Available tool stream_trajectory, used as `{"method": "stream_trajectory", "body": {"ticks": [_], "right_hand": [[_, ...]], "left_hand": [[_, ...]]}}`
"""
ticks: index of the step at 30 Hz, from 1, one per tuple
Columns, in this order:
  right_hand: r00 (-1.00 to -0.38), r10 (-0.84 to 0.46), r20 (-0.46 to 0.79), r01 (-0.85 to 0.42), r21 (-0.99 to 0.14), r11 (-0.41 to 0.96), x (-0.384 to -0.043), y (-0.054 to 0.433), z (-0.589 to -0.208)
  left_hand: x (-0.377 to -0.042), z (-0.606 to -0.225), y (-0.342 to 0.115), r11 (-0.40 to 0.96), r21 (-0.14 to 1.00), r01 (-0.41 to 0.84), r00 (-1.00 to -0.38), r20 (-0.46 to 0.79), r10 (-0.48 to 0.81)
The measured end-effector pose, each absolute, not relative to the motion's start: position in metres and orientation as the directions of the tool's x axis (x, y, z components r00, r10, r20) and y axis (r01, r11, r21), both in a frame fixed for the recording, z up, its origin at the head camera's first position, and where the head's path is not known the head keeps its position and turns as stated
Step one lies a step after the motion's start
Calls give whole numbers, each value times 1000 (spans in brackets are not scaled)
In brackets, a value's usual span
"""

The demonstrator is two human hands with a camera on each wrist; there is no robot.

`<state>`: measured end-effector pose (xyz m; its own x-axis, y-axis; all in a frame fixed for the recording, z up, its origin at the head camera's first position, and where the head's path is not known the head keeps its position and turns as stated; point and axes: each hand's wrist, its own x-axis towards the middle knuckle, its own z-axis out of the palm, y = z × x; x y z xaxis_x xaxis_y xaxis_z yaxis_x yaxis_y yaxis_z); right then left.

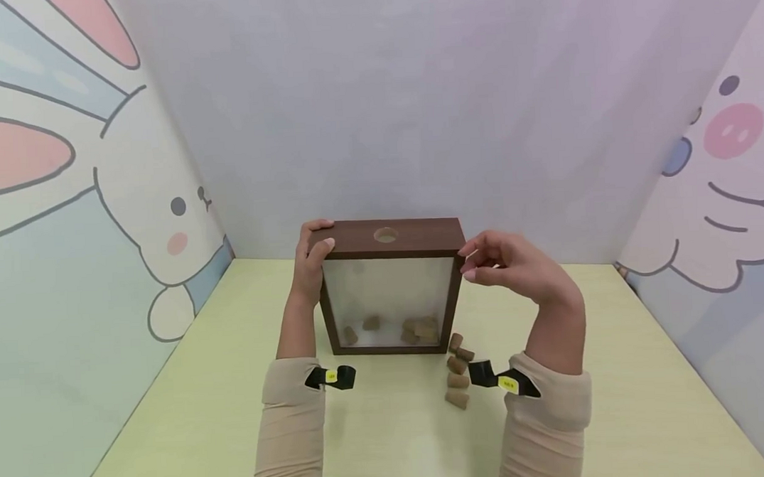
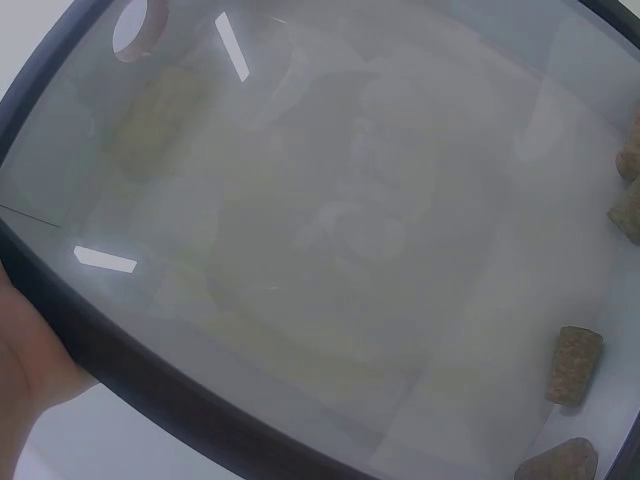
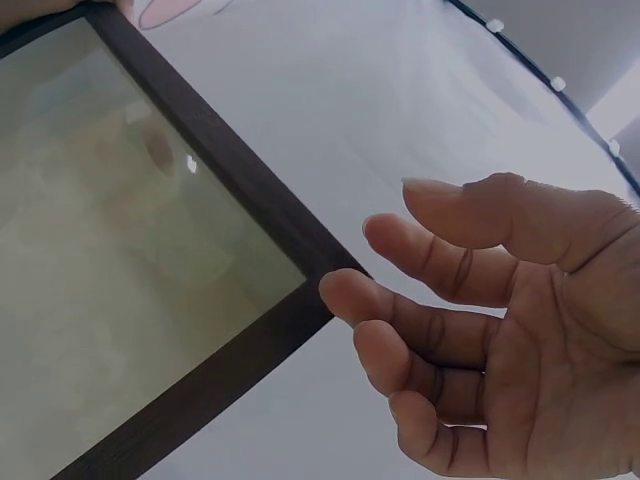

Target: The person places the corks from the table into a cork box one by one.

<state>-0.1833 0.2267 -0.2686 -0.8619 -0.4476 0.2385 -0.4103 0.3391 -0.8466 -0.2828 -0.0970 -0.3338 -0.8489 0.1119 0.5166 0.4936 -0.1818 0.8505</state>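
A dark wooden shadow box (image 1: 423,238) with a clear front stands upright on the table, a round hole (image 1: 386,235) in its top. Several corks (image 1: 424,329) lie at its bottom, mostly toward the right; one cork (image 2: 575,367) shows through the pane in the left wrist view. My left hand (image 1: 309,266) grips the box's upper left corner, thumb at the front of the top and fingers behind. Beside the upper right corner is my right hand (image 1: 517,264), its fingers loosely bent and holding nothing. In the right wrist view a fingertip (image 3: 345,292) overlaps the frame's corner.
Several loose corks (image 1: 457,380) lie in a short line on the pale yellow table (image 1: 390,423), by the box's lower right corner. A plain backdrop (image 1: 376,111) rises behind the box. Panels with cartoon animals flank the table left and right.
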Motion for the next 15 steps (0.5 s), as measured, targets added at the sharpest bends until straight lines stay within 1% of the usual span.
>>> {"method": "stream_trajectory", "body": {"ticks": [15], "right_hand": [[-883,-427,195,-347,-885,312,-173,243,-325]], "left_hand": [[-280,-332,-98,-189,846,498,-842,524,129]]}}
